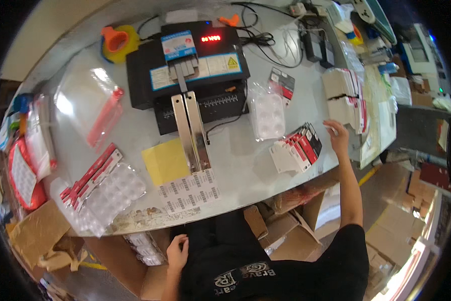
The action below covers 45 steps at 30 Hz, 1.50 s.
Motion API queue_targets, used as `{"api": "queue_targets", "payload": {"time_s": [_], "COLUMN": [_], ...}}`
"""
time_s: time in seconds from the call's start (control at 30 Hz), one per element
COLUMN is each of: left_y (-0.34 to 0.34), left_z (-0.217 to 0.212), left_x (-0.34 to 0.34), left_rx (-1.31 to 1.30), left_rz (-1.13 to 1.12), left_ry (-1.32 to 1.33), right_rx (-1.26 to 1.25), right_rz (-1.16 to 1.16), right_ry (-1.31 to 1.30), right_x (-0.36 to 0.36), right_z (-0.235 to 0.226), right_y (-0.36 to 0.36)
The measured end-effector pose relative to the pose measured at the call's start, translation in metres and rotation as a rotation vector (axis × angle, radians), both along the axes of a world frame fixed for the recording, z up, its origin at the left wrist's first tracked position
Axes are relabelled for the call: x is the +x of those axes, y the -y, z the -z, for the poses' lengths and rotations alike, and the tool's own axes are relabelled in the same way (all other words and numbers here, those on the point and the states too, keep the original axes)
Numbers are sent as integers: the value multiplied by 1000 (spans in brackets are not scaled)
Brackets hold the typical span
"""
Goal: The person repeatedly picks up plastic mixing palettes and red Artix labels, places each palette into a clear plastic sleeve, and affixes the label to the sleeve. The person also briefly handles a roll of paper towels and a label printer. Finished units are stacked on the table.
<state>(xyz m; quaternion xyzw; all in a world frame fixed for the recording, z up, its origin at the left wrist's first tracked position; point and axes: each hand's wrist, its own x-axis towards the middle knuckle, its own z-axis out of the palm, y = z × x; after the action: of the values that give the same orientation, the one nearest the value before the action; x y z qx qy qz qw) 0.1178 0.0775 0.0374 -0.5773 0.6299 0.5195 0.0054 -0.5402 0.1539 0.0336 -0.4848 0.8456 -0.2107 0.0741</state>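
My right hand [338,136] is over the right part of the table, its fingertips drawn together around a small pale bit too tiny to name. Just left of it lies a fanned pile of red, black and white cards [299,150]. Clear plastic blister trays [268,116] lie beyond that pile, beside another printed card [281,83]. My left hand [177,252] is low beside my lap, off the table, with curled fingers and nothing visible in them. In the middle stands a black machine [140,70] with a lit red display and two metal rails [191,133] reaching toward me.
A sheet of barcode labels [188,193] and a yellow paper [165,161] lie by the rails. At left are more blister trays [116,193] and plastic bags [87,98]. Stacked cards [343,98] stand at right. Cables [258,37] run behind. Cardboard boxes [290,241] sit below the front edge.
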Motion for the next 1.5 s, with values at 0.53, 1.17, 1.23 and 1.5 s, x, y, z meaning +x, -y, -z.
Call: {"api": "queue_targets", "payload": {"time_s": [0.53, 1.17, 1.23, 1.5], "left_y": [-83, 29, 48, 72], "left_z": [129, 159, 159, 187], "left_x": [70, 2, -12, -50], "left_rx": [435, 324, 282, 143], "left_rz": [-263, -29, 43, 85], "left_ry": [59, -12, -67, -165], "right_rx": [200, 430, 543, 434], "right_rz": [1180, 820, 695, 114], "right_ry": [1046, 1118, 1172, 270], "right_x": [338, 374, 348, 96], "right_z": [176, 219, 188, 0], "right_y": [-216, -100, -85, -91]}}
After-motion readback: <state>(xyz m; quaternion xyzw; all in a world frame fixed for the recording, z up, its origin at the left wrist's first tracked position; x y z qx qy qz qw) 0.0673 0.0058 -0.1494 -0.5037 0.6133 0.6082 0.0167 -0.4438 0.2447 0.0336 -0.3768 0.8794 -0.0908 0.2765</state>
